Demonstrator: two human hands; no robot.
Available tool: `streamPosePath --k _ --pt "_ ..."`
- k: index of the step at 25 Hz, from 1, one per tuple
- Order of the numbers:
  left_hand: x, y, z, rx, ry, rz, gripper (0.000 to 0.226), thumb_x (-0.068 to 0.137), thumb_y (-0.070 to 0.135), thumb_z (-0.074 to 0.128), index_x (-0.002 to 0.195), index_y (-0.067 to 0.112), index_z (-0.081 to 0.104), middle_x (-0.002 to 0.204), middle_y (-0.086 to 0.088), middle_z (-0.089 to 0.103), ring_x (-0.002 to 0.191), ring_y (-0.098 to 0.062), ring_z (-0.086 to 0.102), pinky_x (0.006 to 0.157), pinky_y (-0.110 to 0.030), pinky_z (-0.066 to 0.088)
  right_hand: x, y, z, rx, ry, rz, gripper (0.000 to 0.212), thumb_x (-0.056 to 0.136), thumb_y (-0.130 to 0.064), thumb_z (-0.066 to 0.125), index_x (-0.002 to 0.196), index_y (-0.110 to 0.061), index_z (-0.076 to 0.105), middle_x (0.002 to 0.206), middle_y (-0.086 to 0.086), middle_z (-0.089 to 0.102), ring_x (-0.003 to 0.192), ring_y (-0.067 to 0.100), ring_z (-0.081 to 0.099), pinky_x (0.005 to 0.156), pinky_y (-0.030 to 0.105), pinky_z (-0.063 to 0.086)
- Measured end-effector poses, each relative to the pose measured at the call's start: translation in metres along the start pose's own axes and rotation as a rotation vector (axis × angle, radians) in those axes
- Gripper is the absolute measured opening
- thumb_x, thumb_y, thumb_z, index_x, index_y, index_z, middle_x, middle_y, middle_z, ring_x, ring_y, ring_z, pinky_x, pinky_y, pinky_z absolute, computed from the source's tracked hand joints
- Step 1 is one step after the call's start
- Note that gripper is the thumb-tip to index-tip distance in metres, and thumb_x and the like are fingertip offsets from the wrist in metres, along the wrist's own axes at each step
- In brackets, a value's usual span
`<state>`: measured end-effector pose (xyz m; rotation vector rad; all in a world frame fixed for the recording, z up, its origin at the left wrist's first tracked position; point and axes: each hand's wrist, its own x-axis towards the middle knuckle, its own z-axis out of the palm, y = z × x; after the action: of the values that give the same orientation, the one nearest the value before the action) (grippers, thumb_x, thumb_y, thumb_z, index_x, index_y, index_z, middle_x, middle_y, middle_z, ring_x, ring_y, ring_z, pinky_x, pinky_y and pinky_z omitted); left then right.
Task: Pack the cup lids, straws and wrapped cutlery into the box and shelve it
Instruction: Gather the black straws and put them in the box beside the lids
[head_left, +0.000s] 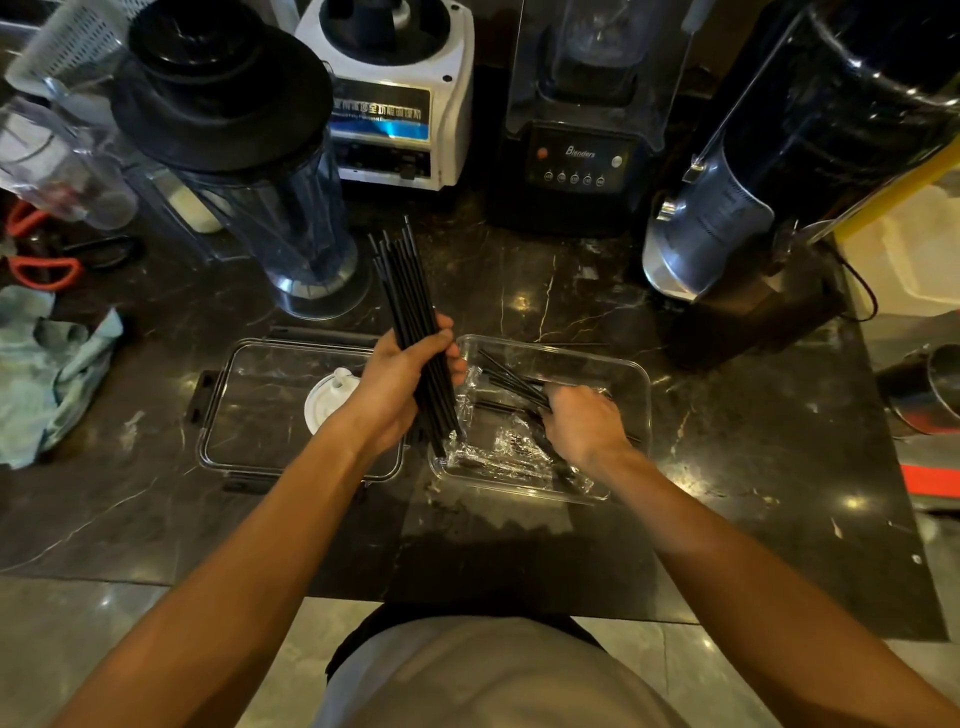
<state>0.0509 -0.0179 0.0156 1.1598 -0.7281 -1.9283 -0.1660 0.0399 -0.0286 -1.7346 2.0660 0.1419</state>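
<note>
Dark marble counter (571, 291); black straws (410, 291) within left-hand fingers (441, 338).

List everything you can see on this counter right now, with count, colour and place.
Straw bundle: one, black, upright in left hand.
Loose straws: several, black, in box.
Box: one, clear, centre-right of counter.
Wrapped cutlery: count unclear, clear wrap, in box.
Box lid: one, clear, left of box.
Cup lid: one, white, on box lid.
Blenders: several, back of counter.
Cloth: one, pale green, far left.
Left hand: gripping bundle.
Right hand: in box, on loose straws.
</note>
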Motion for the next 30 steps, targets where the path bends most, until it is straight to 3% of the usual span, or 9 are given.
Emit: streamPosePath --k 5,10,17,21,23,26,28,30 --pt "0.001 -0.001 -0.001 -0.006 -0.007 -0.013 0.016 0.103 0.007 0.056 0.118 0.01 0.06 0.08 -0.003 0.065 0.079 -0.018 0.068 0.083 -0.035 0.059 -0.006 -0.003 0.011 0.015 -0.04 -0.077 0.022 0.101 -0.021 0.063 0.123 -0.018 0.06 0.105 0.002 0.073 0.101 0.022 0.069 0.094 0.039 0.05" --pt "0.004 -0.002 -0.001 -0.005 -0.008 -0.017 0.017 0.103 0.006 0.056 0.119 0.009 0.06 0.082 -0.004 0.065 0.081 -0.019 0.068 0.085 -0.038 0.056 -0.009 -0.004 0.016 0.011 -0.05 -0.09 0.025 0.1 -0.019 0.064 0.124 -0.015 0.057 0.105 0.004 0.072 0.099 0.022 0.07 0.089 0.034 0.05" --pt "0.008 -0.005 -0.005 0.016 -0.021 -0.03 0.016 0.102 0.008 0.059 0.117 0.012 0.062 0.083 -0.003 0.067 0.082 -0.019 0.069 0.083 -0.037 0.057 0.0 -0.006 0.018 0.001 -0.088 -0.183 0.046 0.1 -0.013 0.06 0.142 -0.03 0.052 0.1 0.002 0.075 0.092 0.023 0.072 0.093 0.042 0.057" --pt "0.008 -0.006 -0.007 0.01 -0.017 -0.034 0.016 0.101 0.008 0.059 0.116 0.012 0.062 0.082 -0.003 0.067 0.081 -0.019 0.069 0.081 -0.036 0.057 0.003 -0.008 0.023 -0.102 -0.074 -0.241 0.051 0.099 -0.008 0.061 0.145 -0.027 0.05 0.097 0.004 0.076 0.091 0.026 0.072 0.092 0.041 0.054" --pt "0.009 -0.006 -0.006 0.009 -0.015 -0.034 0.015 0.101 0.008 0.059 0.115 0.012 0.062 0.082 -0.003 0.066 0.08 -0.019 0.069 0.081 -0.036 0.057 0.004 -0.008 0.024 -0.061 -0.082 -0.224 0.046 0.101 -0.013 0.061 0.144 -0.024 0.051 0.101 0.006 0.075 0.093 0.026 0.072 0.091 0.041 0.054" --pt "0.009 -0.004 -0.004 0.012 -0.01 -0.022 0.015 0.101 0.007 0.058 0.115 0.012 0.062 0.08 -0.002 0.066 0.079 -0.018 0.068 0.081 -0.035 0.057 0.009 -0.01 0.025 -0.073 -0.142 -0.211 0.027 0.1 -0.018 0.063 0.128 -0.016 0.062 0.109 0.006 0.068 0.093 0.022 0.068 0.078 0.031 0.053" --pt "0.01 -0.001 -0.003 0.004 -0.004 -0.019 0.015 0.102 0.007 0.057 0.116 0.012 0.061 0.08 -0.002 0.065 0.078 -0.017 0.068 0.08 -0.034 0.058 0.007 -0.012 0.027 -0.075 -0.171 -0.217 0.036 0.098 -0.017 0.067 0.132 -0.012 0.06 0.122 0.009 0.061 0.1 0.023 0.067 0.078 0.029 0.052" --pt "0.011 0.002 -0.001 -0.009 -0.003 -0.016 0.016 0.102 0.007 0.057 0.117 0.012 0.061 0.081 -0.002 0.065 0.079 -0.017 0.068 0.08 -0.033 0.059 0.004 -0.011 0.027 -0.077 -0.164 -0.236 0.054 0.095 -0.017 0.071 0.144 -0.009 0.051 0.139 0.013 0.053 0.108 0.026 0.068 0.088 0.031 0.055"
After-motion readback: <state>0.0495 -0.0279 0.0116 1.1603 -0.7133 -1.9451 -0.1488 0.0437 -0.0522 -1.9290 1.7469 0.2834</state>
